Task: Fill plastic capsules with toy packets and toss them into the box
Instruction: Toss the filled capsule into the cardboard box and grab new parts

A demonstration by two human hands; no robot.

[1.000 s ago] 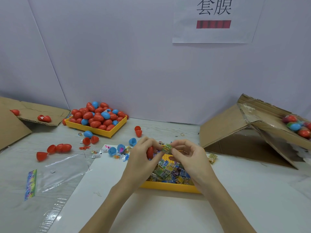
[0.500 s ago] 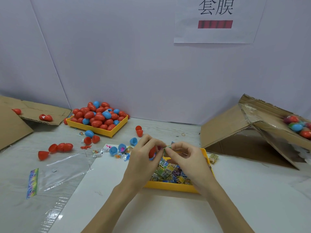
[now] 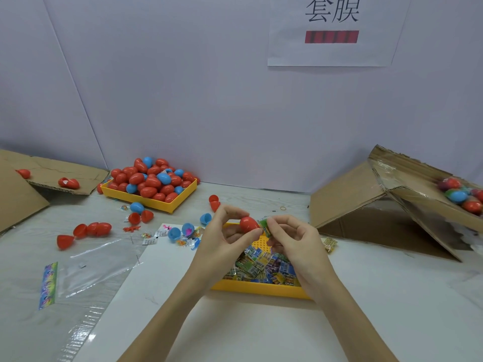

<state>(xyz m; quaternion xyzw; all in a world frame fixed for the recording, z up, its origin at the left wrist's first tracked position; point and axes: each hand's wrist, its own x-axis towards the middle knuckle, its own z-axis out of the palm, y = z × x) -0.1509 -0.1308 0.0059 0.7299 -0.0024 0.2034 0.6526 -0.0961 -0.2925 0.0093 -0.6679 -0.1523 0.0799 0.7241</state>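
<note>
Sitting toward table's [image 3: 392, 309] far-left edge: yellow tray [image 3: 156, 203] heaped with red and blue capsules, loose halves [image 3: 83, 229] scattered nearer. Left hand [image 3: 224, 244] raised over near-centre tray of toy packets [image 3: 261, 287], thumb and fingers curled round red capsule [image 3: 248, 223]. Right hand [image 3: 300, 244] just beside, pinching green toy packet [image 3: 265, 226] against capsule's right end; other fingers loosely curled. Cardboard box [image 3: 386, 199] tipped at table's right edge, filled capsules [image 3: 462, 195] inside.
</note>
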